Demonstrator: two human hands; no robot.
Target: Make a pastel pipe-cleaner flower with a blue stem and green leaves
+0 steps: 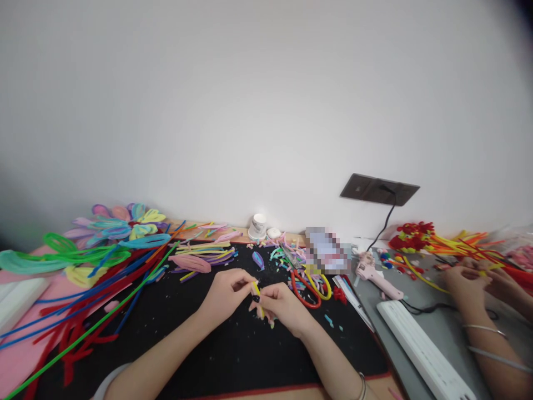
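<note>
My left hand (pixel 228 289) pinches one end of a short yellow pipe cleaner (pixel 256 288) above the black mat (pixel 233 355). From the other side, my right hand (pixel 283 306) has its fingers closed on the lower part of the same piece. A small black bit (pixel 255 299) shows on the yellow between the two hands; I cannot tell what it is. Pale pastel bits poke out beneath the right fingers. Just beyond the hands, an oval purple-blue pipe cleaner loop (pixel 258 260) lies on the mat.
Red-and-yellow-handled scissors (pixel 306 289) lie among cut scraps. A pink glue gun (pixel 377 278) with a cord and a white power strip (pixel 425 350) are to the right. Pipe cleaners (pixel 104 300) cover the left side. A white cup (pixel 257 226) stands at the wall. Another person's hands (pixel 470 283) work at far right.
</note>
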